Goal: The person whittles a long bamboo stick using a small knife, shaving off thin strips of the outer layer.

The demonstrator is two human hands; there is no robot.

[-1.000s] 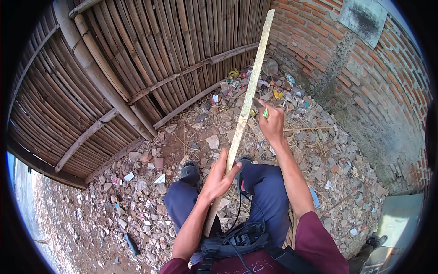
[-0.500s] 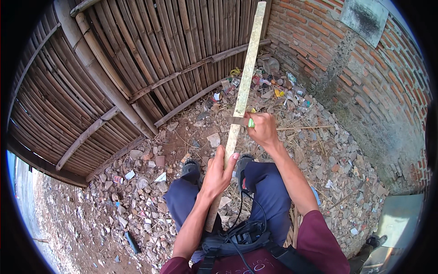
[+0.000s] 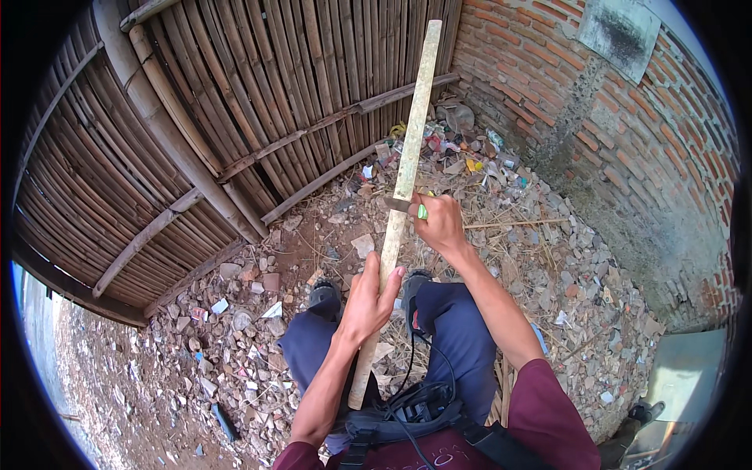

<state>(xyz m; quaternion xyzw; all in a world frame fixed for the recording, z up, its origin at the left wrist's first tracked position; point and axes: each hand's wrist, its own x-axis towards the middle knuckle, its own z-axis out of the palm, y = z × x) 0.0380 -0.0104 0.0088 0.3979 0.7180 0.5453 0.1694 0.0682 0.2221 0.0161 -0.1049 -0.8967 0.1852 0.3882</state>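
Note:
A long, pale, flat strip, apparently split bamboo [image 3: 415, 125], slants up and away from my lap toward the corner. My left hand [image 3: 368, 301] is wrapped round its lower part, thumb on the right side. Below that hand the strip's near end reaches down between my thighs. Farther up, my right hand [image 3: 440, 223] is closed on the green handle of a knife [image 3: 398, 204]. The dark blade lies crosswise against the strip, pointing left. Part of the handle is hidden by my fingers.
A bamboo-slat wall [image 3: 313, 94] rises at the left and back, meeting a brick wall [image 3: 611, 133] at the right. Stones and litter cover the ground [image 3: 533, 274] around my shoes. A dark cylindrical object [image 3: 225, 421] lies at the lower left. Black cables [image 3: 439, 360] hang at my waist.
The strip has slid down toward me, its far end now lower in view. My right hand and the knife have shifted slightly left, the blade still across the strip.

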